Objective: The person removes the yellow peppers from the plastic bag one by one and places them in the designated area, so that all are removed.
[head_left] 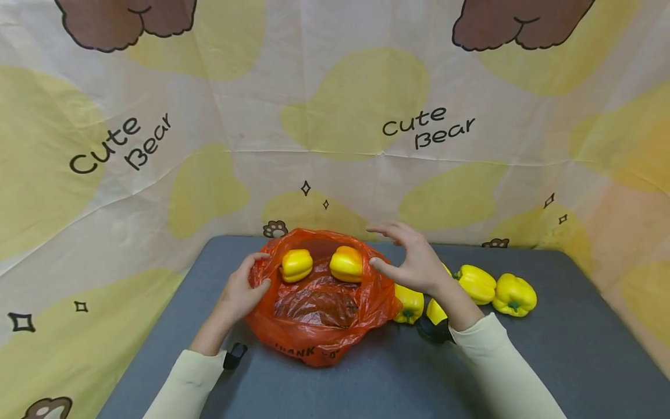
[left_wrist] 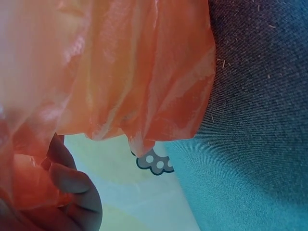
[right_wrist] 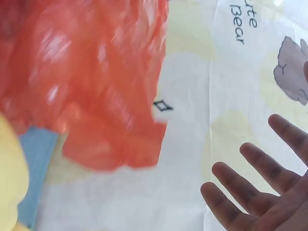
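Note:
A red plastic bag (head_left: 314, 343) stands with its mouth spread wide on the table. Inside it two yellow bell peppers show, one at the left (head_left: 296, 266) and one with an orange tinge at the right (head_left: 346, 265). My left hand (head_left: 246, 288) grips the bag's left rim, its fingers curled round the film (left_wrist: 38, 178) in the left wrist view. At the bag's right side my right hand (head_left: 416, 262) is held with fingers spread and nothing in it. The right wrist view shows those straight fingers (right_wrist: 250, 192) apart from the bag (right_wrist: 96, 86).
Right of the bag, several yellow bell peppers lie on the grey table (head_left: 565, 349), among them one beside the bag (head_left: 409, 304) and two farther right (head_left: 476, 284), (head_left: 515, 295). My right forearm partly covers others. A patterned cloth (head_left: 340, 87) hangs behind the table.

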A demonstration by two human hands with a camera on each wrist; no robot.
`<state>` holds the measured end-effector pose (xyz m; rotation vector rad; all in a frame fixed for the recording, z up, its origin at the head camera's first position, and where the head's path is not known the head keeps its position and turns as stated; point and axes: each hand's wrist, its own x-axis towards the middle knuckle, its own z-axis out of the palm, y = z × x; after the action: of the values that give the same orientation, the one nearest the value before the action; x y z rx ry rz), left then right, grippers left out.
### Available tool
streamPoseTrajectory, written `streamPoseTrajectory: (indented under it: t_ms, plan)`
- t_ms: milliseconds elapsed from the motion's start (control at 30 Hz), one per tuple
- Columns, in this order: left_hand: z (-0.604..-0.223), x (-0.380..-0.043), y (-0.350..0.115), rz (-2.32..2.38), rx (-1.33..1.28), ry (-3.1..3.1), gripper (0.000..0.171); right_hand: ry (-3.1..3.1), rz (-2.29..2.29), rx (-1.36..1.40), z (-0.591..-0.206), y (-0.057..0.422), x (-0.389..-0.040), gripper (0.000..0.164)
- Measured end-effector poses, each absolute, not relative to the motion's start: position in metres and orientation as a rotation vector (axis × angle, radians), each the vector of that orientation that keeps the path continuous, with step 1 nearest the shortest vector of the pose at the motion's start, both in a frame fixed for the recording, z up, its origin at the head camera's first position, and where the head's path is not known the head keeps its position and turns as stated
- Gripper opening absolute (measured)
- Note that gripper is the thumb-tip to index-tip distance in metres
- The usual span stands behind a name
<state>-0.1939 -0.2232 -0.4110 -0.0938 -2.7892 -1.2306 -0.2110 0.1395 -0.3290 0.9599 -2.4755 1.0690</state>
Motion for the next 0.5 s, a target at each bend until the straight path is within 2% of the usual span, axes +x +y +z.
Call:
streamPoseTrajectory:
  t_ms: [500]
  plan:
    - [-0.409,-0.193,-0.219,-1.241,-0.137,-2.767,0.048,-2.631,0.992,1.046,-0.338,0.089,-0.230,0.047]
